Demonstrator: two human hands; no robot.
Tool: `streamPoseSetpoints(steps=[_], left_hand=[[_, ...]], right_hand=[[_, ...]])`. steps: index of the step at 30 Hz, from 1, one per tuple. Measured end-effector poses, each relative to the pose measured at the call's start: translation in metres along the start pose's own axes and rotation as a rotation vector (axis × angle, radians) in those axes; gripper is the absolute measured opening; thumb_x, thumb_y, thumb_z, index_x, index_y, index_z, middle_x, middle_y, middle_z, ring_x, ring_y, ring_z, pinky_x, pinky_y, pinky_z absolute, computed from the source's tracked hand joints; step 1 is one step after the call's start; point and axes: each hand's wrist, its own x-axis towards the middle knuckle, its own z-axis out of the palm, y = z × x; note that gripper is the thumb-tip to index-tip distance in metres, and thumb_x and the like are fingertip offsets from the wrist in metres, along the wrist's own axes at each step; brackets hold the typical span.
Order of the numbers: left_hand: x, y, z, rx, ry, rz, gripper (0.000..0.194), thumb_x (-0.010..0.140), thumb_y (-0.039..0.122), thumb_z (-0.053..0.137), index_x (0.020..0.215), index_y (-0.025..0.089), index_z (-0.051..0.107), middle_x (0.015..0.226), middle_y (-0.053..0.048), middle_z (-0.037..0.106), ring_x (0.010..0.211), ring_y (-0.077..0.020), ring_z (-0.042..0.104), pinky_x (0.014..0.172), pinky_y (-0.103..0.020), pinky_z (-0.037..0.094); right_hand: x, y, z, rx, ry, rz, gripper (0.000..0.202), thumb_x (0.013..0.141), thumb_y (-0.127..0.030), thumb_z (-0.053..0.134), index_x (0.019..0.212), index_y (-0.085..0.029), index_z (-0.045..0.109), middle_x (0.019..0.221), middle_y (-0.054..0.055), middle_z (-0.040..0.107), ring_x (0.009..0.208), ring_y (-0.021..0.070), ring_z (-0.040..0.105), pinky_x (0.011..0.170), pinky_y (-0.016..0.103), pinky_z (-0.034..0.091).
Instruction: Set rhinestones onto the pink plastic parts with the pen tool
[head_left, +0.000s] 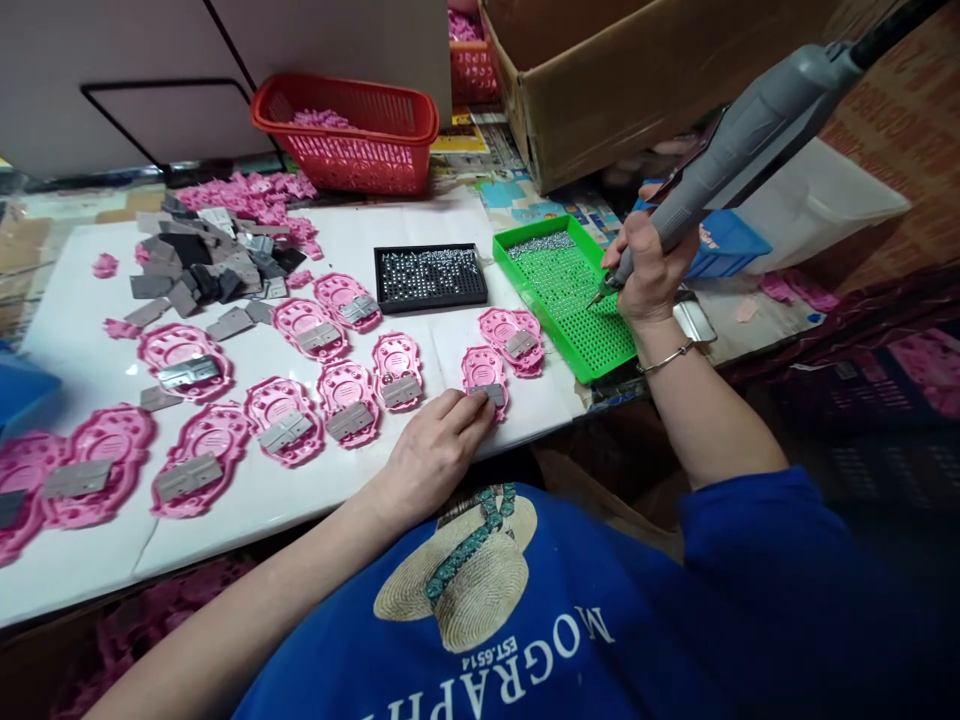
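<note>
My right hand [651, 262] is wrapped round a grey electric screwdriver [739, 140]. The screwdriver's tip points down into a green tray [579, 372] of small holes, with silver screws [551, 242] gathered at its far end. My left hand [439, 445] rests at the table's near edge, its fingers closed on a pink plastic casing [480, 362] and the grey plate [492, 394] lying on it. Just behind sits another pink casing [501, 325] with a plate. More such casings [349, 385] bearing grey plates are spread to the left.
A black screw tray [430, 303] lies mid-table. Behind are a pile of grey plates [206, 255], pink parts [251, 192] and a red basket [420, 120]. A cardboard box [600, 110] stands at the back; a blue bin [724, 255] is beyond my right hand.
</note>
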Motion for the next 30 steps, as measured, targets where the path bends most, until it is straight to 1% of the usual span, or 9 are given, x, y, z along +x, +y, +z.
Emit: streamPoseSetpoints(steps=[3,8,13,18,22,26,30], left_hand=[[-0.001,0.000,0.000,-0.001,-0.006,0.003,0.022,0.097,0.007,0.045,0.112,0.006,0.062,0.108,-0.016,0.069,0.083,-0.0201,0.058,0.074,-0.032,0.056],[-0.001,0.000,0.000,-0.012,-0.009,-0.002,0.022,0.096,0.006,0.047,0.113,0.004,0.062,0.108,-0.017,0.068,0.084,-0.0208,0.058,0.075,-0.033,0.056],[-0.001,0.000,-0.001,-0.021,-0.020,-0.010,0.022,0.097,0.007,0.047,0.113,0.006,0.062,0.108,-0.016,0.068,0.084,-0.0202,0.058,0.075,-0.032,0.056],[-0.001,0.000,-0.001,-0.015,-0.017,-0.009,0.022,0.097,0.007,0.047,0.113,0.005,0.062,0.107,-0.016,0.068,0.083,-0.0202,0.058,0.074,-0.032,0.055],[-0.001,0.000,-0.001,-0.008,0.001,-0.003,0.021,0.097,0.007,0.047,0.111,0.005,0.063,0.107,-0.016,0.068,0.083,-0.0202,0.057,0.074,-0.032,0.055],[0.000,0.000,-0.002,-0.010,-0.006,-0.005,0.022,0.097,0.007,0.046,0.112,0.004,0.063,0.107,-0.016,0.069,0.083,-0.0206,0.057,0.074,-0.032,0.056],[0.000,0.000,0.000,-0.016,-0.006,-0.004,0.022,0.097,0.007,0.047,0.111,0.003,0.063,0.107,-0.017,0.068,0.084,-0.0210,0.057,0.076,-0.033,0.056]], right_hand=[[0.001,0.000,-0.001,0.004,-0.001,-0.006,0.045,0.076,-0.062,0.075,0.101,-0.031,0.056,0.064,-0.009,0.053,0.042,0.0099,0.041,0.042,0.028,0.034],[0.002,0.004,-0.006,-0.002,-0.011,0.003,0.041,0.077,-0.059,0.076,0.104,-0.035,0.055,0.061,-0.011,0.051,0.043,0.0110,0.042,0.044,0.029,0.034],[0.003,0.008,-0.004,0.030,0.033,-0.021,0.043,0.073,-0.058,0.080,0.097,-0.031,0.057,0.058,-0.011,0.051,0.042,0.0111,0.040,0.041,0.029,0.031],[0.003,0.004,-0.003,0.006,0.046,0.023,0.048,0.069,-0.062,0.080,0.094,-0.032,0.053,0.057,-0.011,0.050,0.041,0.0114,0.041,0.043,0.030,0.033],[0.000,-0.003,-0.004,-0.052,0.022,0.025,0.046,0.074,-0.063,0.076,0.097,-0.032,0.052,0.061,-0.008,0.052,0.045,0.0129,0.045,0.047,0.032,0.037],[-0.002,-0.007,-0.005,-0.099,0.001,0.019,0.044,0.079,-0.062,0.072,0.102,-0.031,0.052,0.065,-0.007,0.051,0.047,0.0131,0.046,0.050,0.033,0.041],[-0.002,-0.005,-0.006,-0.104,-0.009,0.007,0.045,0.080,-0.065,0.069,0.102,-0.031,0.051,0.068,-0.008,0.050,0.046,0.0116,0.047,0.049,0.031,0.040]])
